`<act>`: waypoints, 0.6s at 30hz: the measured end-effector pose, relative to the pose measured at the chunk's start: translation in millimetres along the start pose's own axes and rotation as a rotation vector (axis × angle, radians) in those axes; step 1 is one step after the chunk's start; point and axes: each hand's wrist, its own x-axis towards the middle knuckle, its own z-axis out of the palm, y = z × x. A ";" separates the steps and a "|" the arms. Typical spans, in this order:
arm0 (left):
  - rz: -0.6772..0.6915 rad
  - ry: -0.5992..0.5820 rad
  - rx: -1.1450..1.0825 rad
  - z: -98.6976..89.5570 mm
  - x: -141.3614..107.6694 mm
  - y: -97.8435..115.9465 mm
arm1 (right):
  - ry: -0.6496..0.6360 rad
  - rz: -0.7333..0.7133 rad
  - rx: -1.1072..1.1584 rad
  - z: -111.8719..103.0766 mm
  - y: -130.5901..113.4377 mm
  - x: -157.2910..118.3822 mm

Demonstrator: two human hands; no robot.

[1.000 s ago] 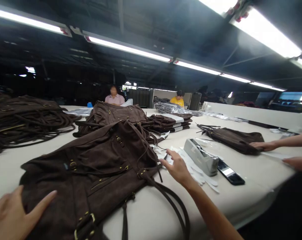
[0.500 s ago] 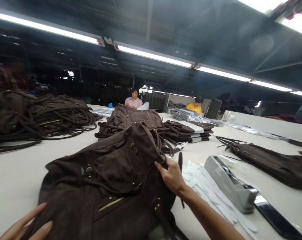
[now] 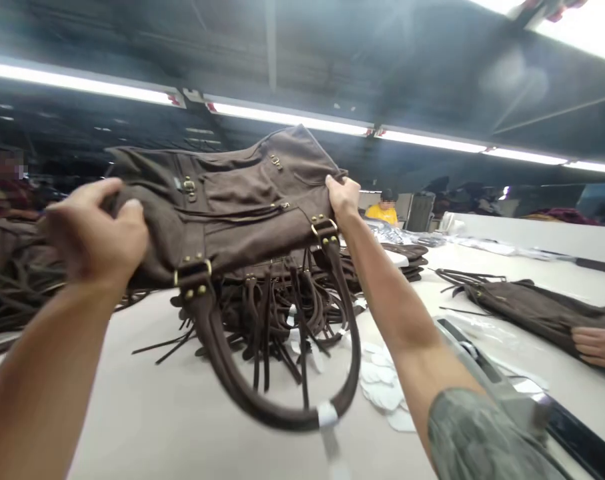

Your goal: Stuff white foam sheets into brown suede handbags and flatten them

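A dark brown handbag (image 3: 237, 200) with brass buckles and studs is held up above the table between my two hands. My left hand (image 3: 99, 230) is closed around its left end, partly blurred. On the other side my right hand (image 3: 343, 197) pinches the right edge near the top. The bag's rounded handle (image 3: 277, 417) hangs down toward me, with a white strip wrapped on it. Behind and below it, a stack of brown bags (image 3: 282, 300) with dangling straps lies on the white table (image 3: 147, 413).
To the right sit a grey tape dispenser (image 3: 482, 353), white strips (image 3: 382, 383) and a dark phone (image 3: 582, 427). Another person's hand (image 3: 599, 347) rests on a brown bag (image 3: 527, 307) at far right. More bags (image 3: 12, 300) are piled left; a person in yellow (image 3: 382, 211) is behind.
The handbag has been lifted off the table and away from me. My left hand has moved from beside its lower left to grip its left end. The handle now hangs free.
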 end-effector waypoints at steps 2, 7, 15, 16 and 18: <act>-0.040 -0.220 0.096 18.6 28.7 18.3 | 0.012 0.120 -0.179 18.6 19.0 25.6; 0.301 -0.161 -0.019 24.7 -21.9 18.4 | -0.125 -0.126 -0.395 -0.5 61.1 -48.7; 0.043 -0.937 -0.159 32.5 -181.4 -43.0 | -0.781 0.009 -0.355 -114.9 45.6 -244.8; 0.014 -1.010 -0.189 32.6 -189.7 -43.3 | -0.797 0.055 -0.327 -127.5 35.0 -252.2; -0.025 -1.118 -0.260 27.2 -201.4 -36.4 | -0.769 0.099 -0.293 -151.5 9.8 -257.7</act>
